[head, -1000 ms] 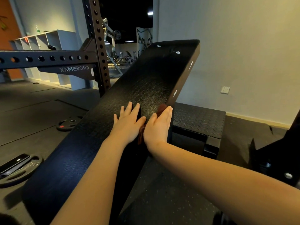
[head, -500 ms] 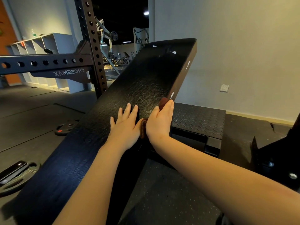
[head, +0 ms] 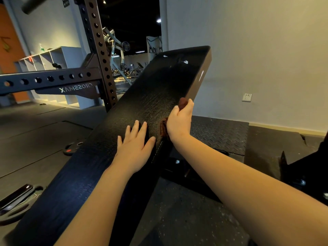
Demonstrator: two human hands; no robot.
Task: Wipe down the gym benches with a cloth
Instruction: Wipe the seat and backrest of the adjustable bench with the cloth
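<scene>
A long black textured bench pad (head: 156,89) slopes up and away from me through the middle of the view. My left hand (head: 134,148) lies flat on the pad with its fingers straight and spread. My right hand (head: 180,119) presses a reddish-brown cloth (head: 164,127) against the pad's right edge. The cloth shows below the palm and past the fingertips; the hand covers the rest of it.
A steel rack upright (head: 99,50) and its horizontal arm (head: 49,80) stand to the left of the bench. Weight plates (head: 72,148) lie on the floor at left. A black diamond-plate platform (head: 220,132) sits right of the bench. A wall with a socket (head: 247,97) is behind.
My right hand has slid with the cloth up the pad's right edge, away from the left hand. The left hand has stayed flat on the pad.
</scene>
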